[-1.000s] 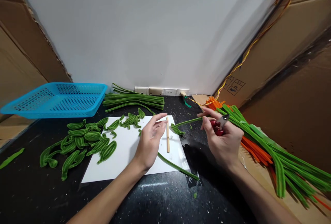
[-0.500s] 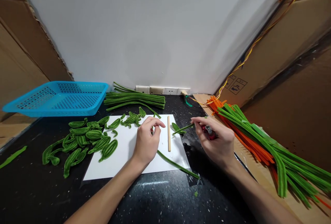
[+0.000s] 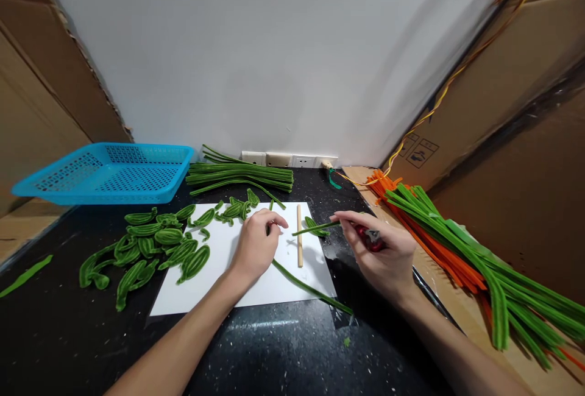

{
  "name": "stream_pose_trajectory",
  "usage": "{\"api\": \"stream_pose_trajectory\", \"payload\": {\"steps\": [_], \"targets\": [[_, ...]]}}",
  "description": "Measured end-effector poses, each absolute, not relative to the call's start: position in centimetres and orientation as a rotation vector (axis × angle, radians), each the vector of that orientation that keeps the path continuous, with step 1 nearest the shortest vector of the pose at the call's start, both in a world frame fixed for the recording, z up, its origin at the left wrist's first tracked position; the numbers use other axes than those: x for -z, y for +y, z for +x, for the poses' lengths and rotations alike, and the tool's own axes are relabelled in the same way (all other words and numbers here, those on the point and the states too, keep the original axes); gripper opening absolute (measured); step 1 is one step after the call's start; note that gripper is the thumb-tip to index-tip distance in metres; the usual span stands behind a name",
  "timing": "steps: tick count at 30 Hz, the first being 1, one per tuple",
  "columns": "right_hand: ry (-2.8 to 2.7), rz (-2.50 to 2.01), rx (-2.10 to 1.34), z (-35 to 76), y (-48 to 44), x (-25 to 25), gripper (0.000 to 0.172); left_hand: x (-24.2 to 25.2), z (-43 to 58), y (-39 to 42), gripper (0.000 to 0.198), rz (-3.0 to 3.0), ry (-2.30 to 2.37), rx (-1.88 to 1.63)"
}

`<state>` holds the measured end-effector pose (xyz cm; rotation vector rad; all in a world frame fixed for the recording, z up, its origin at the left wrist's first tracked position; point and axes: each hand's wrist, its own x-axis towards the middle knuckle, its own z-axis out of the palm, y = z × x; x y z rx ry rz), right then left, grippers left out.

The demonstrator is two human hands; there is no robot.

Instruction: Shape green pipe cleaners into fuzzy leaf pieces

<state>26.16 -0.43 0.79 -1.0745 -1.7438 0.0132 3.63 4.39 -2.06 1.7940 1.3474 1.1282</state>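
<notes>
Nearest, a long dark-green fuzzy strip slants toward the person from under the left hand, whose fingers are curled in; whether they grip it I cannot tell. The right hand pinches a thin green fuzzy stem at the fingertips, its free end aimed at the left hand, with a red-handled metal tool tucked in the palm. That tool could slip or catch the stem if the pinch shifts. Between the hands, a pale round wooden stick lies on white paper and might roll if knuckles brush it. Left of the left hand, flat green looped leaf shapes overlap loosely; a dragging wrist could scatter them. Beyond both hands lies a dark-green fuzzy bundle.
</notes>
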Motion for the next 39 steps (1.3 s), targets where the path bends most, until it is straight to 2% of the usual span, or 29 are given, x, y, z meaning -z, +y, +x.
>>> {"api": "stream_pose_trajectory", "payload": {"steps": [21,28,35,39], "targets": [[-1.882,-1.046,-0.126,26.1,-0.9,-1.5,0.014,2.1,3.7,4.4,0.029,1.746,1.322,-1.121],[-1.927,-1.137,0.021,28.1,0.0,-1.6,0.018,2.0,3.6,4.3,0.029,1.745,1.311,-1.126],[-1.715,-1.360,0.539,30.3,1.5,-1.2,0.023,1.9,3.6,4.3,0.029,1.761,1.312,-1.130],[-1.566,-1.412,0.688,30.7,1.6,-1.3,0.021,2.0,3.7,4.2,0.030,1.773,1.303,-1.130]]}}
